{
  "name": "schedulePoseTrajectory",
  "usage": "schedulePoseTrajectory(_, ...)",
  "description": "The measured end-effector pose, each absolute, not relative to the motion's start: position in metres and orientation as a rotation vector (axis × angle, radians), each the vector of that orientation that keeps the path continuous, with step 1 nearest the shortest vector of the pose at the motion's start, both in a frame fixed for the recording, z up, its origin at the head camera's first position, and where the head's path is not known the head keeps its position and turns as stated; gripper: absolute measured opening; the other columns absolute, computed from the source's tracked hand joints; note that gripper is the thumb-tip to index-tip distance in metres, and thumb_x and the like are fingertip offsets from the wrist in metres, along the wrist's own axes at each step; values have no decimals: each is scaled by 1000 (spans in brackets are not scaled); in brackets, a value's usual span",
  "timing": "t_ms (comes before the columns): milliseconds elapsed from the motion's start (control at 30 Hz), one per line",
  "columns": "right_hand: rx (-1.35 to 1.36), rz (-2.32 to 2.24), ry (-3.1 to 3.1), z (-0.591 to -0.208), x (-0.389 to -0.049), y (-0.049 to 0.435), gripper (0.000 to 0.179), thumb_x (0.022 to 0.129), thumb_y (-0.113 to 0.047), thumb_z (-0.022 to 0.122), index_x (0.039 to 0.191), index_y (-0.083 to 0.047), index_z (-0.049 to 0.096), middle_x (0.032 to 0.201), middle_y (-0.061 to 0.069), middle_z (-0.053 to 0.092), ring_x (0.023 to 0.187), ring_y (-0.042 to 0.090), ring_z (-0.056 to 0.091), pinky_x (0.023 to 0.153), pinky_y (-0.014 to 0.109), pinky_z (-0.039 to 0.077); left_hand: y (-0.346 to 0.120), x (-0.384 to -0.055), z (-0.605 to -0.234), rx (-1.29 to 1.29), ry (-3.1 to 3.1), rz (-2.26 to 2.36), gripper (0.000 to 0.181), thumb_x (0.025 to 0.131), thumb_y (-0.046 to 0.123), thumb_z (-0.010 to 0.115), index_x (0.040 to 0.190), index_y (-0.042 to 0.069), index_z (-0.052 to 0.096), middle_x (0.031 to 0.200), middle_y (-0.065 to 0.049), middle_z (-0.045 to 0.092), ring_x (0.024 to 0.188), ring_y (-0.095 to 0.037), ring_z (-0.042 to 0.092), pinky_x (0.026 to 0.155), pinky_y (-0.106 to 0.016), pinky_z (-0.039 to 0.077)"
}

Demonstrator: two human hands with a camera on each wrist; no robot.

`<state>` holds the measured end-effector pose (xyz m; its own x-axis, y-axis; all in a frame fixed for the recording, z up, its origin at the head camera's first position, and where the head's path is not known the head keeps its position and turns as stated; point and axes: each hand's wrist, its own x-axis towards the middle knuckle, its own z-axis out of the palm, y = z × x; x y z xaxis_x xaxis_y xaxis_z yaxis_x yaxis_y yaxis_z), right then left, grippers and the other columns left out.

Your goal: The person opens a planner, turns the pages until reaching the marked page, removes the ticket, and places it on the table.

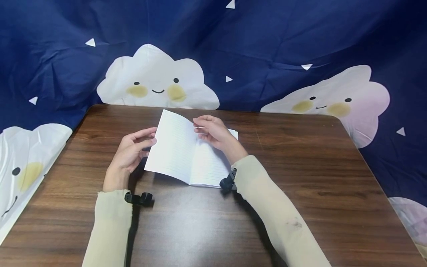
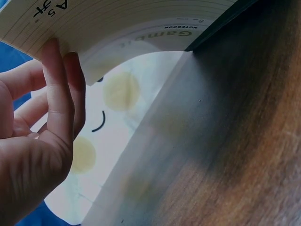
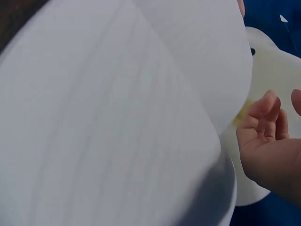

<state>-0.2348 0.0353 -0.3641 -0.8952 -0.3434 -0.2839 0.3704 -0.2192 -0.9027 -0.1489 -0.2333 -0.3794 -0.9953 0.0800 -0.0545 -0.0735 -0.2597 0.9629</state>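
Observation:
An open notebook (image 1: 175, 144) with white lined pages lies near the middle of the table, its left side lifted and tilted. My left hand (image 1: 128, 152) holds the left edge of the raised leaf, thumb and fingers at the margin. In the left wrist view, fingers of that hand (image 2: 51, 113) meet the underside of the raised leaf (image 2: 117, 23), which bears lines and dark handwriting. Over the right page my right hand (image 1: 213, 131) hovers near the spine with loosely bent fingers. In the right wrist view, this hand (image 3: 268, 136) appears apart from the white page (image 3: 108, 117), holding nothing.
The notebook rests on a dark brown wooden table (image 1: 317, 178). Behind the table hangs a navy cloth (image 1: 250, 37) printed with smiling clouds and small white triangles. Each wrist carries a black strap-on camera, such as the left one (image 1: 141, 199).

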Motion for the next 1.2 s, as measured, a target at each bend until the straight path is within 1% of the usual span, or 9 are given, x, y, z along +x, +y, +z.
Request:
schedulePoseTrajectory(133, -1, -2137, 1640, -362, -238, 47, 5, 98, -7, 65, 101, -10, 63, 105, 10, 65, 86, 18, 66, 69, 24, 54, -233, -149, -379, -1, 1854, 2416, 39, 93, -6, 69, 131, -5, 63, 105, -8, 65, 79, -14, 69, 57, -26, 57)
schedulePoseTrajectory(267, -7, -2104, 1694, -363, -241, 58, 9, 99, -8, 64, 108, -8, 63, 117, 16, 63, 93, 21, 65, 73, 26, 55, -233, -148, -379, 7, 1843, 2426, 37, 93, -6, 69, 130, -4, 64, 105, -9, 66, 79, -14, 69, 56, -26, 57)
schedulePoseTrajectory(467, 29, -1971, 1806, -370, -242, 78, 27, 100, -11, 65, 126, -3, 61, 127, 17, 62, 91, 18, 65, 69, 24, 55, -234, -147, -380, 0, 1846, 2420, 37, 93, -6, 69, 129, -4, 64, 103, -8, 67, 79, -14, 69, 57, -27, 57)
schedulePoseTrajectory(600, 33, -1901, 1878, -375, -244, 93, 39, 101, -14, 64, 137, 0, 57, 133, 22, 59, 92, 18, 65, 69, 24, 54, -233, -147, -381, 4, 1839, 2420, 37, 92, -7, 69, 129, -4, 64, 104, -8, 67, 79, -14, 70, 57, -27, 58)
schedulePoseTrajectory(700, 60, -1874, 1924, -377, -246, 103, 39, 100, -15, 65, 136, 0, 58, 132, 22, 60, 91, 18, 65, 68, 24, 54, -233, -148, -381, 5, 1842, 2418, 37, 92, -7, 69, 129, -3, 65, 104, -8, 67, 80, -14, 70, 57, -27, 58)
schedulePoseTrajectory(867, 115, -1851, 1968, -380, -250, 116, 33, 98, -14, 69, 129, -4, 62, 123, 18, 65, 89, 18, 66, 66, 23, 55, -234, -148, -381, 11, 1844, 2417, 39, 92, -6, 69, 131, -4, 63, 104, -8, 66, 80, -14, 69, 57, -27, 57)
schedulePoseTrajectory(1100, 129, -1806, 2023, -381, -252, 126, 35, 96, -15, 71, 127, -3, 63, 113, 12, 68, 85, 16, 65, 65, 23, 55, -234, -149, -381, 21, 1831, 2421, 39, 92, -6, 69, 130, -4, 64, 105, -8, 66, 80, -14, 70, 56, -27, 57)
schedulePoseTrajectory(1200, 120, -1782, 2061, -381, -253, 129, 34, 95, -15, 72, 126, -3, 63, 105, 10, 68, 80, 15, 63, 61, 22, 54, -234, -149, -381, 22, 1833, 2421, 37, 93, -6, 69, 129, -3, 65, 105, -8, 66, 80, -14, 69, 56, -26, 57)
